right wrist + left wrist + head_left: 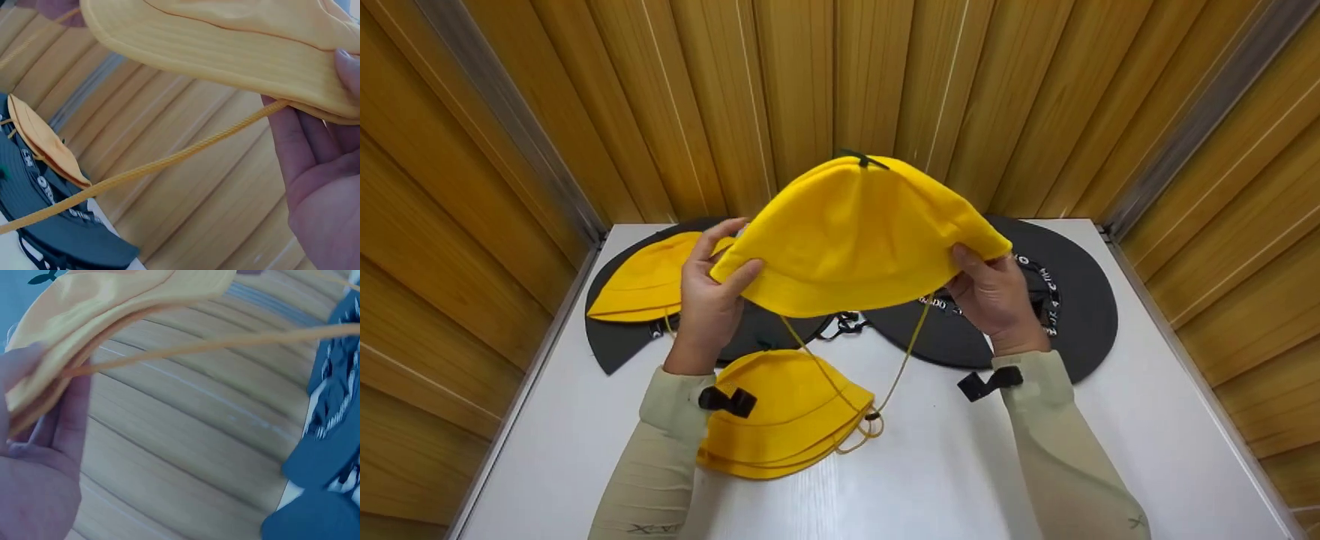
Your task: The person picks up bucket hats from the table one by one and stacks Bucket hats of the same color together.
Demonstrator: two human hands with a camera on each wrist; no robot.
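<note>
Nearest, a yellow fabric bucket hat (769, 412) is lying folded on a white tabletop (945, 457). Above it, the left hand (711, 304) and right hand (997, 296) are holding a second yellow fabric bucket hat (847, 240) aloft, thumbs and bent fingers pinching opposite brim ends; its yellow braided cord (160, 163) is hanging below. Beyond, two black wide-brimmed hats (1087, 300) are lying side by side, a third yellow hat (641, 277) resting on the left one; brown wood-grain panels (870, 90) are standing behind.
</note>
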